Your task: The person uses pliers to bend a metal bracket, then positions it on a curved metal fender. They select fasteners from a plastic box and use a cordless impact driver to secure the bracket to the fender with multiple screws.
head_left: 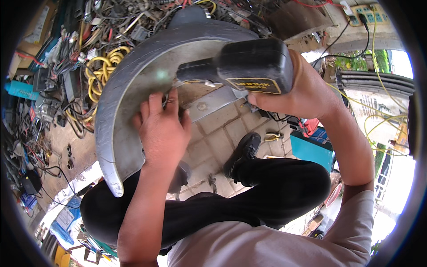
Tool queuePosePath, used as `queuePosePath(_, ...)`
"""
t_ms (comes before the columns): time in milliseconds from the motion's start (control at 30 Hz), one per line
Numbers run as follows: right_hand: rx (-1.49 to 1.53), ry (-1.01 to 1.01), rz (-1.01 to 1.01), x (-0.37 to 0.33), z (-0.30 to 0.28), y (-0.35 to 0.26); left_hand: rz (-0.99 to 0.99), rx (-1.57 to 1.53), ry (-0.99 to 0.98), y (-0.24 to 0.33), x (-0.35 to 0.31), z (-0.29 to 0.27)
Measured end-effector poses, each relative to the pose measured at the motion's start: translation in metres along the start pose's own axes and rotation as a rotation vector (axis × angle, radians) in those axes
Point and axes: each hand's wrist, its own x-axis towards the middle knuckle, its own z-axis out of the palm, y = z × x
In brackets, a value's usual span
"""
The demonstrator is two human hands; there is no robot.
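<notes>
My right hand (307,91) grips a black cordless drill (253,66), its nose pointing left into a curved grey mudguard-like shell (109,115). A pale light spot falls on the shell's inner face beside the nose. My left hand (164,124) rests inside the shell with its fingers apart, the index fingertip close under the drill's nose. Whether a small screw or bit sits at that fingertip is too small to make out. Below the drill runs a flat metal strip (209,107) with a round bolt head. The shell's lower tip hangs over my left knee.
Cables, tools and a coiled yellow hose (104,71) crowd the workbench (62,147) at the left and back. Pliers (273,136) lie on the paved floor (213,138) beside my shoe. A teal box (311,149) stands at the right, and a power strip (370,15) hangs at far right.
</notes>
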Motion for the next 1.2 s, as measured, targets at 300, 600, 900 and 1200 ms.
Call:
queuePosePath(300, -0.107, -0.019, 0.029, 0.002, -0.003, -0.002, 0.018, 0.01, -0.019, 0.0, 0.0, -0.001)
queuePosePath(600, -0.064, -0.02, 0.07, 0.001, -0.002, -0.009, 0.004, 0.023, -0.046, 0.001, 0.0, -0.004)
queuePosePath(900, -0.155, -0.05, 0.096, 0.004, -0.004, -0.011, 0.011, -0.001, -0.035, 0.0, 0.001, -0.004)
queuePosePath(1200, -0.097, -0.031, 0.05, 0.001, -0.002, -0.006, 0.01, -0.001, -0.023, 0.0, 0.0, -0.003)
